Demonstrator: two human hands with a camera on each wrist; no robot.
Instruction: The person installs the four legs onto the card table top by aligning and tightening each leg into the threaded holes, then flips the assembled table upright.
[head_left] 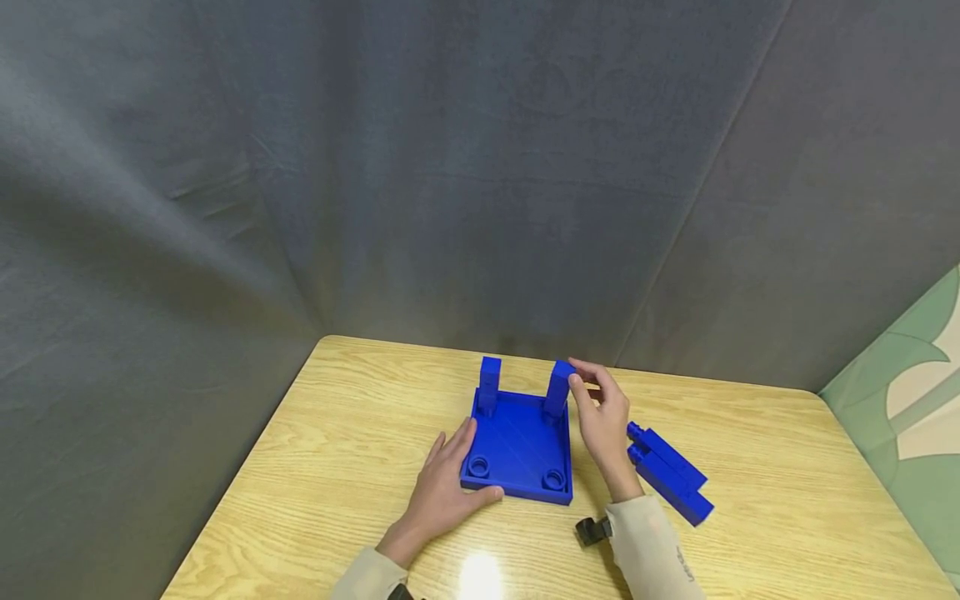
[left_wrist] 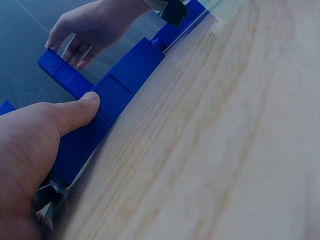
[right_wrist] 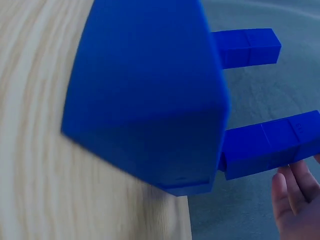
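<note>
A square blue base plate [head_left: 519, 450] lies flat near the middle of a light wooden table [head_left: 337, 433], closer to the far edge. Two blue square posts stand upright in its far corners: the left post [head_left: 489, 383] and the right post [head_left: 558, 387]. The two near corners show round empty sockets [head_left: 553, 479].

The right hand [head_left: 600, 412] has its fingertips and thumb closed around the top of the right post. In the right wrist view only the fingertips [right_wrist: 292, 200] show at the lower right corner, and the plate fills most of that blurred picture. The left hand [head_left: 446, 479] rests on the table against the plate's near left side, fingers fairly straight, the thumb pressed to the front edge; the left wrist view shows that thumb [left_wrist: 75, 112] flat on the plate's rim.

Just right of the right forearm two more blue posts [head_left: 667, 471] lie side by side on the table, touching. A small dark object [head_left: 592, 530] sits by the right sleeve, partly hidden; what it is cannot be made out. There is small writing on the sleeve, too small to read. Grey cloth [head_left: 450, 167] hangs behind the table
</note>
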